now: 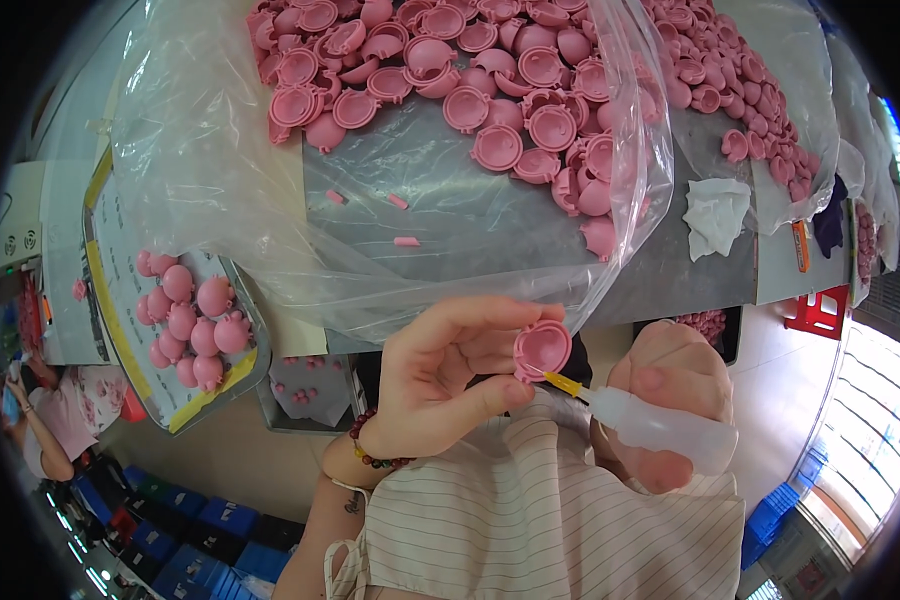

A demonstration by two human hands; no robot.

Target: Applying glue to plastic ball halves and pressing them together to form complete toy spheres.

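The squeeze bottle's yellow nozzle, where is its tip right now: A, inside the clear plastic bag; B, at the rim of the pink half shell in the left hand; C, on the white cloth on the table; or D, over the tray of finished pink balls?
B: the squeeze bottle in the right hand aims its yellow nozzle at the rim of the pink half shell, which the left hand pinches.

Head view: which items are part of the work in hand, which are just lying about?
In hand:
left hand holding pink half-shell
right hand holding squeeze bottle, yellow nozzle at the shell
pink shells in clear bag
assembled pink balls on tray

Lying about:
white cloth
blue crates
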